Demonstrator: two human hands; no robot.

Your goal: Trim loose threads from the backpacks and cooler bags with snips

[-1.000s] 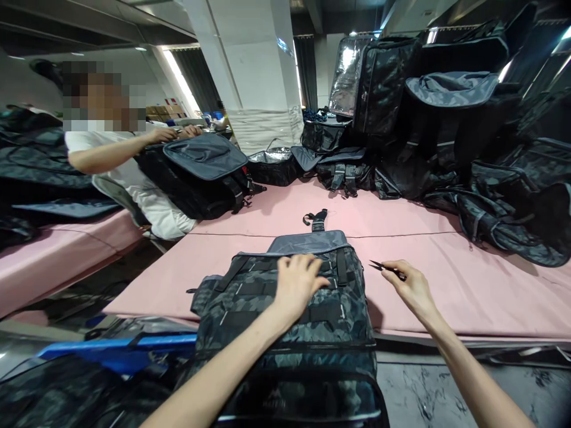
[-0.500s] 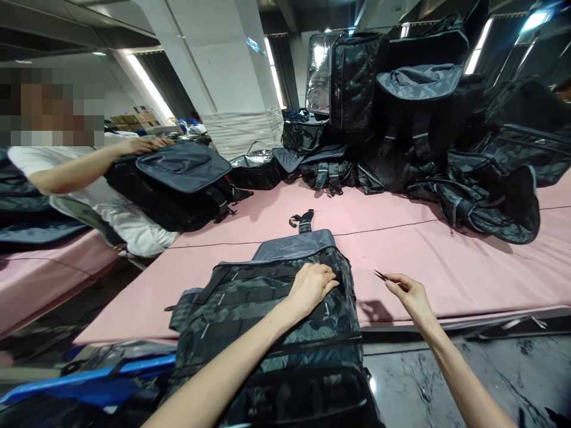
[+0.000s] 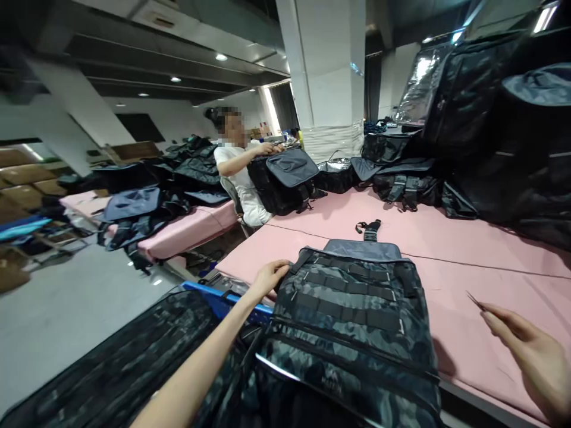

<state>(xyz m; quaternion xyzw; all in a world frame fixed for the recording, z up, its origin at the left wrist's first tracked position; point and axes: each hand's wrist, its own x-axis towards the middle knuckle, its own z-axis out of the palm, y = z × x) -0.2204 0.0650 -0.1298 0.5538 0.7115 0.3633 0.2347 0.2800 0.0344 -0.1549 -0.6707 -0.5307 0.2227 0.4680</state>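
Observation:
A dark camouflage backpack (image 3: 348, 303) with webbing rows across its front lies in front of me, its upper part on the pink table. At its upper left edge, my left hand (image 3: 270, 278) is closed on the fabric, fingertips partly hidden behind the edge. My right hand (image 3: 521, 339) is off to the right of the bag, over the tabletop. Pinched in its fingers is a slim pair of pointed thread snips (image 3: 474, 301), tips directed up and left, apart from the bag. Beyond the bag's top, a grey flap (image 3: 363, 249) and a black strap (image 3: 370, 230) lie flat.
Across the pink table (image 3: 446, 238), a seated person (image 3: 243, 184) handles another black bag (image 3: 285, 181). Large dark bags (image 3: 482, 137) are piled at the right. At my lower left lie a blue crate (image 3: 223, 302) and another camouflage bag (image 3: 116, 351).
My view has swung left. My left hand has moved from the bag's upper right to its upper left edge. The right hand still holds the snips out to the right.

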